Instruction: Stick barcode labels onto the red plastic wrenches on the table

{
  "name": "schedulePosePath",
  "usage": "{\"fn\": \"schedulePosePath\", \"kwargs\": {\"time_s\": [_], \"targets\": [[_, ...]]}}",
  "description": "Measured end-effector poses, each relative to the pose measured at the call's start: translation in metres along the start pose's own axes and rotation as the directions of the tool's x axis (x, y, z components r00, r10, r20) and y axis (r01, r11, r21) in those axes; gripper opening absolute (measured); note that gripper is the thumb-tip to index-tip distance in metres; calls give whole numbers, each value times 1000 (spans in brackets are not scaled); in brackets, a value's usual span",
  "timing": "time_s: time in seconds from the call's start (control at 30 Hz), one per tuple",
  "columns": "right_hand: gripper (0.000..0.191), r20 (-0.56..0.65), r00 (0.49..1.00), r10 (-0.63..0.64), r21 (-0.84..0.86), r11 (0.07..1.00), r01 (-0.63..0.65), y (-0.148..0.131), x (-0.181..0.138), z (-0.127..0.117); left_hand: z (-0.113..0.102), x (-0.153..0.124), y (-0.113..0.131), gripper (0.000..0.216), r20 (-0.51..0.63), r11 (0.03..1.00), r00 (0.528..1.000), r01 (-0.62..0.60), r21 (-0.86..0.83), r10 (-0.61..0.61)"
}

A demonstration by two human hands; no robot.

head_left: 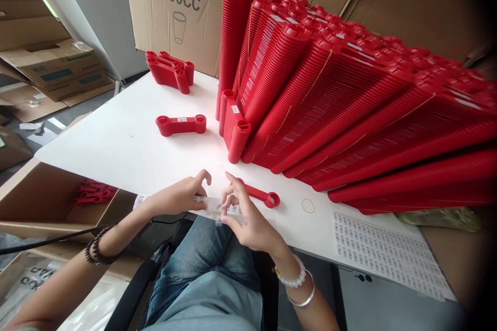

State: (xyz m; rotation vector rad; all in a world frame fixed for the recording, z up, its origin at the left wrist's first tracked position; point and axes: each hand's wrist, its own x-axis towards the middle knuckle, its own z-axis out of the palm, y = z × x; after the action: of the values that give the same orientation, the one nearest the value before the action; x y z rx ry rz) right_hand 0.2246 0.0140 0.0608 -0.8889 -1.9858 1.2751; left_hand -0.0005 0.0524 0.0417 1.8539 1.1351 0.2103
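Observation:
A small whitish strip of labels point(212, 206), partly blurred, spans the gap between my two hands above the table's front edge. Its left end is pinched by my left hand point(182, 194), thumb below and forefinger curled above. My right hand point(246, 217) has its thumb and bent fingers closed around the other end, with the forefinger raised; these fingertips are somewhat smeared. Just beyond the right fingers lies a flat red plastic piece with a ring at its end point(264, 195), partly covered by that hand. A thin rubber band point(308, 206) rests to its right.
Tall stacks of red pieces point(330, 93) fill the table's right side, with a short stack point(235, 132) against them. Smaller stacks stand left point(180, 125) and back left point(169, 71). A barcode label sheet point(384, 248) lies front right; an open carton point(50, 196) holds red pieces.

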Motion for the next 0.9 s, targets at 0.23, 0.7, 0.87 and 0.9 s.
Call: {"fn": "schedulePosePath", "kwargs": {"time_s": [0.23,0.7,0.87,0.9], "targets": [[79,-435,900,-22,-319,939,-131,24,-24,-45,-8,15,3,28,20,947,997,-81,311,79],[77,-488,872,-36,-363,917,-165,43,-48,-57,5,22,17,34,-20,841,973,-190,506,232],[75,-601,794,-86,-341,927,-158,33,-63,-56,27,62,49,35,-68,720,921,-253,647,384],[75,-608,789,-86,-332,931,-154,30,-66,-55,31,73,54,37,-34,699,932,-246,671,361]]}}
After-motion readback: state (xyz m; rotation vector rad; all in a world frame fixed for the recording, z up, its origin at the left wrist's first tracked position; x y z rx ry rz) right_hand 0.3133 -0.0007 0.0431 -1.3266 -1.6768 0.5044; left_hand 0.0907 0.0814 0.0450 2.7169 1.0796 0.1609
